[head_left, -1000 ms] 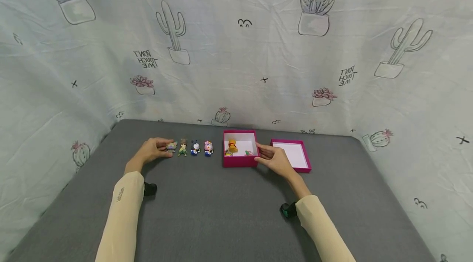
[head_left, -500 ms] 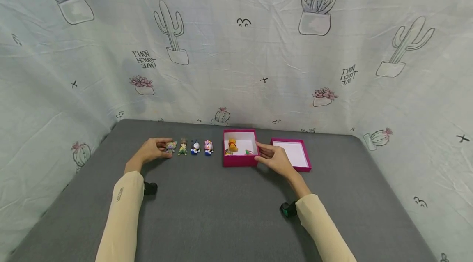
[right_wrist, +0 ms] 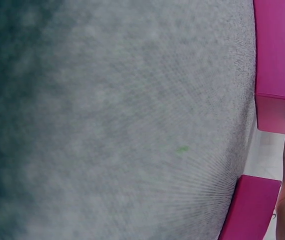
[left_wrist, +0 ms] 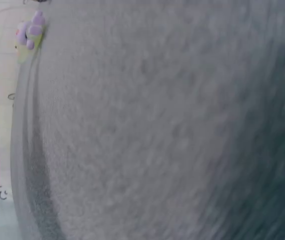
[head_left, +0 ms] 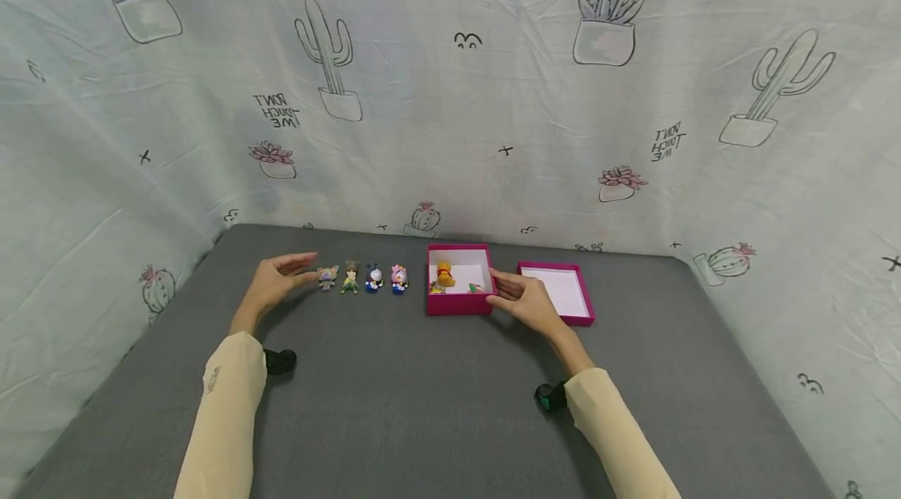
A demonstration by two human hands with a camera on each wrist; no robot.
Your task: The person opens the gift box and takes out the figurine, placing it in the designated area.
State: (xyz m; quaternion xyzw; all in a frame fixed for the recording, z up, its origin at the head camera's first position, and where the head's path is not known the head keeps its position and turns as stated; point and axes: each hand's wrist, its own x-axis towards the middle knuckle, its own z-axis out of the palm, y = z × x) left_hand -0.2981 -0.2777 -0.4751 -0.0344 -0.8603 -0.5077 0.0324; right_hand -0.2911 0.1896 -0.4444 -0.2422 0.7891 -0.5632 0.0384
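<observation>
The left hand (head_left: 278, 280) is spread, thumb and fingers apart around nothing, just left of the leftmost figurine (head_left: 327, 278); no contact shows. That piece begins a row on the surface (head_left: 394, 389): rightward come a green figurine (head_left: 349, 280), a blue-and-white figurine (head_left: 374, 278) and a pink-topped figurine (head_left: 399, 278), each standing apart from the next.

The right hand (head_left: 526, 303) lays fairly straight fingers against the right wall of the pink box (head_left: 461, 306), which sits right of the row. Inside are an orange figurine (head_left: 445, 274) and smaller pieces. The lid (head_left: 561, 292) lies further right, white inside upward.

A stray brush of the left fingertips could knock the leftmost figurine into its neighbour. Too firm a push from the right hand could slide the box toward the pink-topped figurine, or topple its contents.
</observation>
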